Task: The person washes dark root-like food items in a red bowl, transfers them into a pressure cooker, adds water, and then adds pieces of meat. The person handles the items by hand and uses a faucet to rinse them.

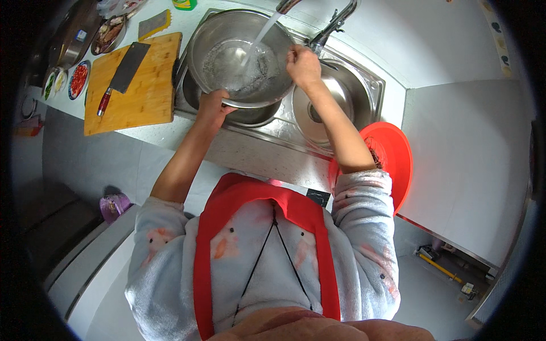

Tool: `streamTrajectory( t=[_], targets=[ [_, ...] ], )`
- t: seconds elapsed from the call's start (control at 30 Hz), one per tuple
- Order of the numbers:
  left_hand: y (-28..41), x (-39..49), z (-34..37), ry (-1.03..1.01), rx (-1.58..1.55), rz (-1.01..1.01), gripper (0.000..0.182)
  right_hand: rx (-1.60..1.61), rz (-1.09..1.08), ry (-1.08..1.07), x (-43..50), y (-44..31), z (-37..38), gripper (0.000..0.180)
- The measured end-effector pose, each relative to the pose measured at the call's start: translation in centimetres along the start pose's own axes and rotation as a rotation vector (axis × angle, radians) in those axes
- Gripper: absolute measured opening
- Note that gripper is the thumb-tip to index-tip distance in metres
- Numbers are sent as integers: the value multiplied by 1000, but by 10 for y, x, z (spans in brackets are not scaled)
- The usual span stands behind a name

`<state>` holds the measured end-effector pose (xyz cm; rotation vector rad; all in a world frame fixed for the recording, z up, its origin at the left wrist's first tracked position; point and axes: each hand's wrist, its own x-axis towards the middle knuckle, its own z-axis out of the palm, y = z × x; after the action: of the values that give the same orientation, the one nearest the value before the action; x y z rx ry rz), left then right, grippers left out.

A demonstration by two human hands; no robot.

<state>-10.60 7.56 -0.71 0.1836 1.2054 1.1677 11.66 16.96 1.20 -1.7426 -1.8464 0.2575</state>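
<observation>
A large stainless steel basin [200,51] is held over the left bowl of a double sink [286,123]. My left hand [213,106] grips its near rim, thumb on the inside. On the right side of the rim, my right hand [304,66] has its fingers curled over the edge. Water streams from the chrome faucet [286,6] into the basin, where a shallow, bubbling pool covers the bottom. The basin's underside is hidden. Beneath my right forearm lies the round right bowl [362,96] of the sink, with a drain in it.
Left of the sink, a cleaver [130,68] lies on a wooden cutting board [158,93]. Beyond are a sponge [154,24], a bowl of meat [108,36] and a dish of chopped red pieces [79,80]. A red plastic basin [396,157] stands right, partly behind my arm.
</observation>
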Motion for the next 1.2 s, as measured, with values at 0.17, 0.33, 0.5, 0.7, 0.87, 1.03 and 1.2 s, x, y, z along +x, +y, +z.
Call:
streamTrajectory(
  t=[0.17, 0.33, 0.5, 0.7, 0.87, 1.03, 1.2],
  targets=[
    [0, 0, -1, 13, 8, 16, 21, 102, 78, -80, 3, 13, -19, 18],
    [3, -1, -2, 8, 39, 4, 22, 117, 84, -97, -7, 23, -38, 17],
    [-2, 4, -6, 45, 14, 2, 19, 99, 112, -152, -19, 29, -63, 17],
    [-3, 1, -7, 18, 2, -30, 10, 86, 136, -159, -33, 42, -79, 16],
    [-10, 10, -17, -17, 7, -77, 15, 119, 199, -185, -47, 51, -92, 17],
    [-11, 9, -13, -24, 24, -109, 32, 78, 235, -177, -55, 68, -101, 19],
    [-23, 26, -24, 20, 40, -145, 33, 82, 253, -170, -59, 76, -108, 17]
  ],
)
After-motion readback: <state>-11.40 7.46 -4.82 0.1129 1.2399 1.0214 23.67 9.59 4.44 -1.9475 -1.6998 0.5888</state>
